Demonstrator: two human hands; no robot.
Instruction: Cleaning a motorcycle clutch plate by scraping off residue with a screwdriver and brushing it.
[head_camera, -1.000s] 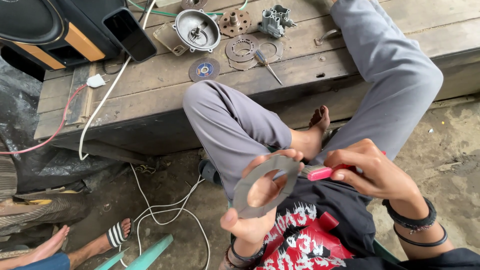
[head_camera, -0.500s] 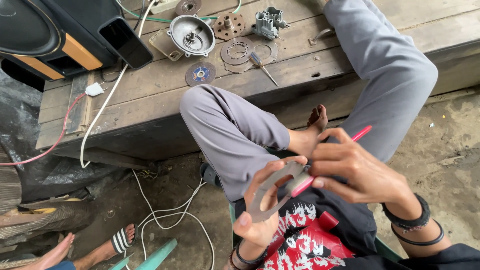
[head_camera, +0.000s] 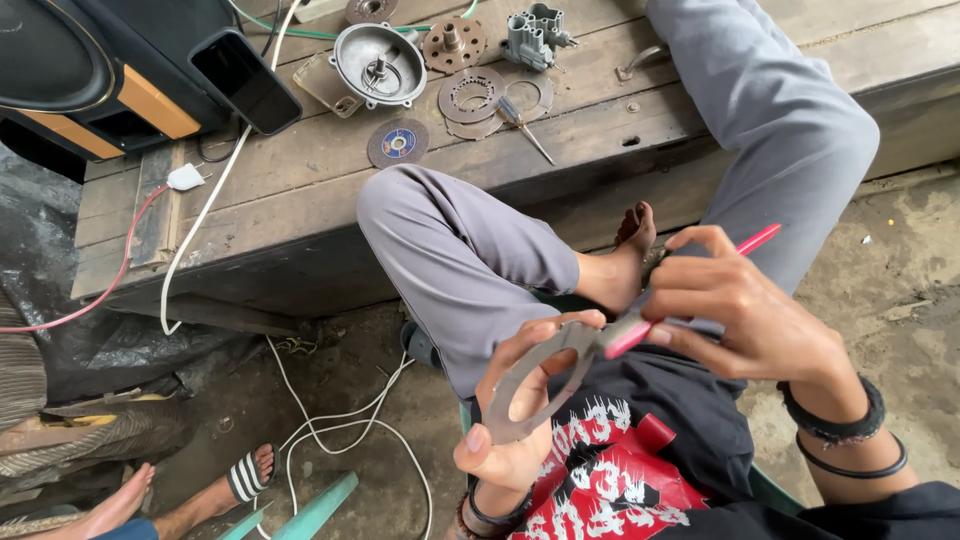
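Left hand is pinching a grey ring by its rim over the lap; right hand is gripping a pink tool at the ring's two o'clock edge; pressing hard there could twist the ring loose

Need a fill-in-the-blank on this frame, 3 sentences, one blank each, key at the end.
1. The left hand holds a flat grey metal ____ with a large round hole.
2. The right hand holds a slim tool whose handle is ____ in colour, its tip against the metal piece.
3. The round disc with a blue label lies on the wooden ____, near the silver motor cover.

Missing words: ring; pink; platform
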